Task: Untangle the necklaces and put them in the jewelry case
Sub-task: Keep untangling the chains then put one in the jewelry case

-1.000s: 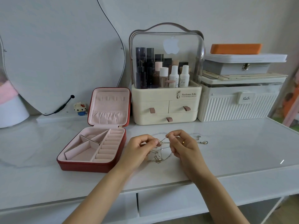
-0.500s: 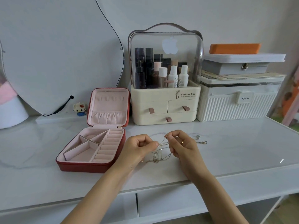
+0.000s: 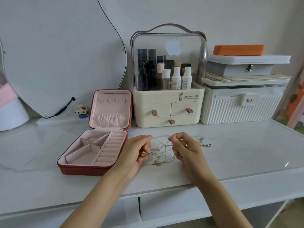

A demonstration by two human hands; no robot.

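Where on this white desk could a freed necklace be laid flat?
Bare white marble-look desk top lies right of the right hand, before the white ribbed storage box. Between both hands it is crowded with tangled silver necklaces; the open red jewelry case borders the left hand.

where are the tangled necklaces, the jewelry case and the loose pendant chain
tangled necklaces [image 3: 162, 153]: head view, crossed chains between the hands
jewelry case [image 3: 85, 170]: head view, red front wall
loose pendant chain [image 3: 207, 145]: head view, pendant end

Open jewelry case [image 3: 92, 163] flanks bare tabletop [image 3: 238, 153] rightward
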